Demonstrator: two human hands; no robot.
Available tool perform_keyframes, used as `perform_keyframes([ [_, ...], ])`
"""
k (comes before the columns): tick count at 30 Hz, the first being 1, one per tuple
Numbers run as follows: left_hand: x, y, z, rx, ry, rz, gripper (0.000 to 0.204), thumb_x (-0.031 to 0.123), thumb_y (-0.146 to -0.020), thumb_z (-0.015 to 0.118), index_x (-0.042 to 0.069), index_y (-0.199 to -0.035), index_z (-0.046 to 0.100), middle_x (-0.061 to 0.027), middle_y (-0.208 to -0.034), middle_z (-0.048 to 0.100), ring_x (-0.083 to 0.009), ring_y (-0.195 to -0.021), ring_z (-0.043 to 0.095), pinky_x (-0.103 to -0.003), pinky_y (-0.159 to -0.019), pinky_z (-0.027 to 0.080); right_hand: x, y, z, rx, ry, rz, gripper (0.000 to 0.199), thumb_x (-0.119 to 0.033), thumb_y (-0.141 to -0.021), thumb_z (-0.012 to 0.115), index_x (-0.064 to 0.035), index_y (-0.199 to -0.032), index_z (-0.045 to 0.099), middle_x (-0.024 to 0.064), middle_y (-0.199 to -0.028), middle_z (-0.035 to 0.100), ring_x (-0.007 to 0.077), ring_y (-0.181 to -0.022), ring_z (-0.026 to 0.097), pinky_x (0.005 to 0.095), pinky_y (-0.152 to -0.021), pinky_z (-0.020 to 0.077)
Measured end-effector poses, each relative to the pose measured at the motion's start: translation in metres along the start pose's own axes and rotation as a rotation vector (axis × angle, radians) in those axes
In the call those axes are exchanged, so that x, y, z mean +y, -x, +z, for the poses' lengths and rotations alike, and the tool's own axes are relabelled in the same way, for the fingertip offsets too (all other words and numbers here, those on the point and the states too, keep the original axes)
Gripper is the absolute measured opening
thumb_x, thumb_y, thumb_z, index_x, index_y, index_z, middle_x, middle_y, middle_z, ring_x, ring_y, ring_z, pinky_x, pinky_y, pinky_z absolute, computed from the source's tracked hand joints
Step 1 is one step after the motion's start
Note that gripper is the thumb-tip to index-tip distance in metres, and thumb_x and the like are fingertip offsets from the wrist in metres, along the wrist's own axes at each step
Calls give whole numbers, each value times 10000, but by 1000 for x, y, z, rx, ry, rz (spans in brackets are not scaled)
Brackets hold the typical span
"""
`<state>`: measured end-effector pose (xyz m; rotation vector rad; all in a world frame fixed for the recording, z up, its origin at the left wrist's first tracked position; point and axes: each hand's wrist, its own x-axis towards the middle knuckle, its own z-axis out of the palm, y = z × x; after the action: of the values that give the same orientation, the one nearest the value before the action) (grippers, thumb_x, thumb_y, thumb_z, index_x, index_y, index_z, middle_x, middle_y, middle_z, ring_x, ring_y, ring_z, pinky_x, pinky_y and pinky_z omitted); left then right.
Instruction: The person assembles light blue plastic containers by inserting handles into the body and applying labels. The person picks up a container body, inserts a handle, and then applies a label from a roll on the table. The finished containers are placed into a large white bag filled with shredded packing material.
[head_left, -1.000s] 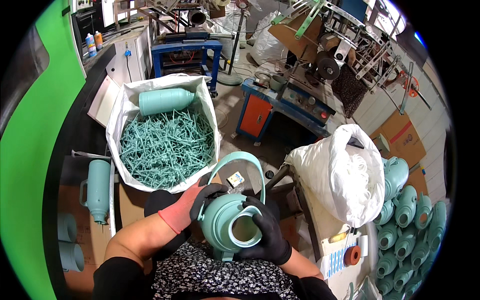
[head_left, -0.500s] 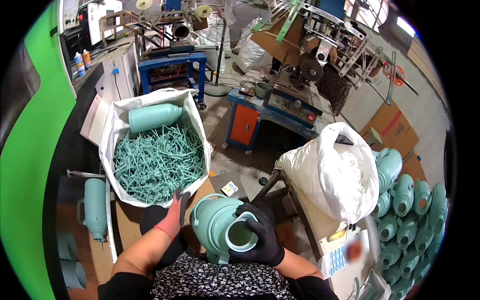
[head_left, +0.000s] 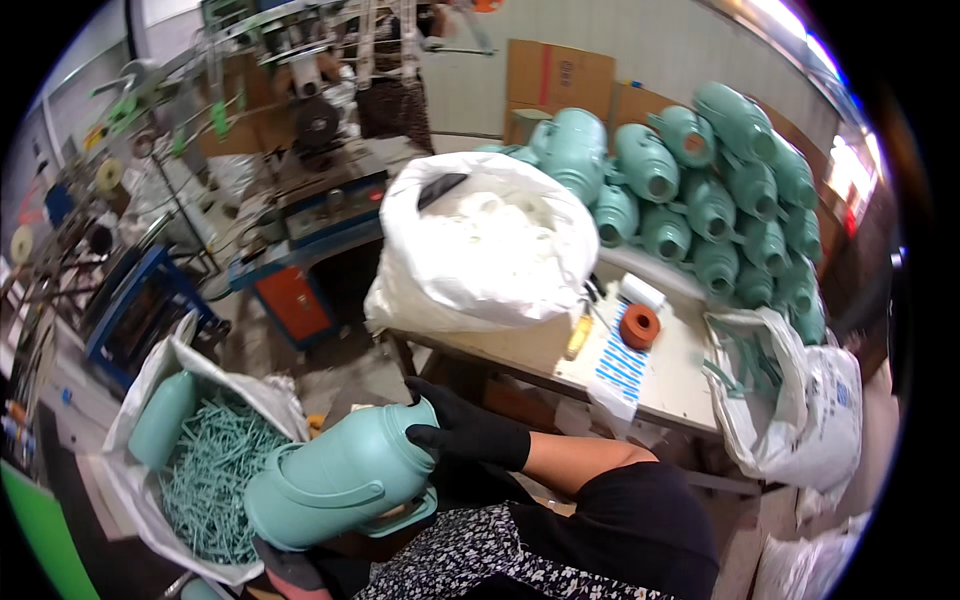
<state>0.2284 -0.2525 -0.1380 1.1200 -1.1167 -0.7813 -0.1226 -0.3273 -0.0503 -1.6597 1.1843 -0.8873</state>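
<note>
A pale green plastic thermos casing [head_left: 335, 475] with a carrying handle lies tilted across my lap, its open neck toward the right. My right hand [head_left: 465, 428], in a black glove, is closed round the rim of that neck. Against the underside of the casing's base rests my left hand [head_left: 290, 572], in a red and black glove; its fingers are partly hidden. Just left of the base stands a white sack [head_left: 285, 405] full of thin green plastic pieces [head_left: 215, 480], with another green casing [head_left: 163, 420] lying on them.
On the table [head_left: 480, 347] stand a white sack of white rings [head_left: 490, 235], an orange tape roll [head_left: 639, 326], a yellow-handled tool [head_left: 578, 337] and a sheet of blue labels [head_left: 620, 365]. Green casings [head_left: 710, 205] are stacked behind. A sack of green scraps [head_left: 790, 410] is at right.
The view has swung to the right. The casing has tipped from upright to lying slanted, with its neck still in my right hand. My left hand has moved to its base.
</note>
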Motion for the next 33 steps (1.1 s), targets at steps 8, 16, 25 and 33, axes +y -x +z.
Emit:
perform_keyframes([
  [8,76,-42,34,58,234,27,528,317,-1007,326,-31,-1404,305,-187,-1343,425,-271,-1263,419,-414,-1074,323,-24,20,-143,797,-624,-308,468,-339,-993,453,-69,-1373,410,45,-1289,510,168,-1169,493,320,-1003,386],
  [16,64,-25,51,-75,91,-68,406,191,-1004,379,-55,-1327,398,-141,-1238,517,-220,-1131,519,-329,-1018,379,-5,-17,-362,798,-918,-498,449,-305,-885,609,-92,-1266,504,88,-1217,578,260,-1120,556,453,-953,462],
  [25,71,-12,34,94,219,-317,407,170,-978,471,-20,-1332,410,-113,-1249,522,-216,-1161,507,-352,-1022,395,53,-81,-494,1284,1417,840,823,-422,-815,631,-69,-1434,219,145,-1013,651,296,-905,634,416,-886,435],
  [33,62,34,-28,214,184,-331,370,166,-958,539,7,-1286,478,-61,-1213,575,-153,-1121,536,-276,-991,396,71,-145,-483,1364,1576,117,712,-377,-842,630,-18,-1372,317,155,-1113,609,300,-1009,588,415,-934,422],
])
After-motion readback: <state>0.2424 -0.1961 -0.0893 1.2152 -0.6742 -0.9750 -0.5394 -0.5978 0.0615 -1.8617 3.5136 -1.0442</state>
